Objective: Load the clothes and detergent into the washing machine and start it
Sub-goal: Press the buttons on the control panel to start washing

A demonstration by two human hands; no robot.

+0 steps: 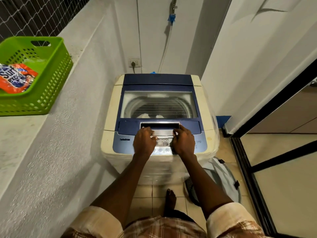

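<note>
The 2 hands are covering parts of the blue control panel, its small labels blurring. The orange detergent packet is running off the frame's left edge.

Both arms reach forward, left hand and right hand side by side, fingers loosely curled.

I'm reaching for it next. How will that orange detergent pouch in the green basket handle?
The detergent pouch looks like a soft, crinkled film, so it is probably floppy and may sag. Its glossy surface could be slippery. It lies flat in the green basket, so it is unlikely to roll.
</note>
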